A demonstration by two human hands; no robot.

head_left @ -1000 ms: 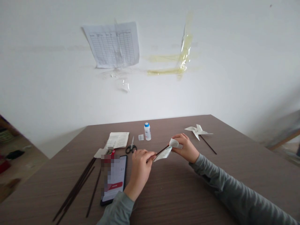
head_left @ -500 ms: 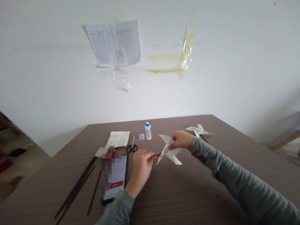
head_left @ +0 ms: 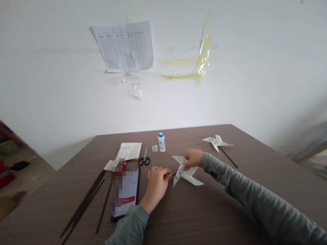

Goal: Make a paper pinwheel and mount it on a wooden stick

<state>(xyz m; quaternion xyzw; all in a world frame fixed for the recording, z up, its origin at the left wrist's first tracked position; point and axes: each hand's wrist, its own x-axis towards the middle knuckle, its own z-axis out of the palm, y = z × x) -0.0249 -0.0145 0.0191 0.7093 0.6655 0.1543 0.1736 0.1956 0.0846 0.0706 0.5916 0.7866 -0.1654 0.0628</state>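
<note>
A white paper pinwheel (head_left: 186,172) sits low over the brown table (head_left: 204,211), between my two hands. My right hand (head_left: 193,158) pinches its upper vane from behind. My left hand (head_left: 157,182) grips the thin dark stick (head_left: 174,175) that runs into the pinwheel's centre; most of the stick is hidden in my fist. Both arms wear grey sleeves.
A finished pinwheel on a stick (head_left: 217,143) lies at the far right. A glue bottle (head_left: 161,142), scissors (head_left: 144,159), a folded paper (head_left: 129,151), a small box (head_left: 117,165), a phone (head_left: 125,193) and several dark sticks (head_left: 87,200) lie to the left.
The pinwheel has been turned from edge-on to face me and lowered toward the table. Both hands dropped with it, the right hand sliding slightly left.
</note>
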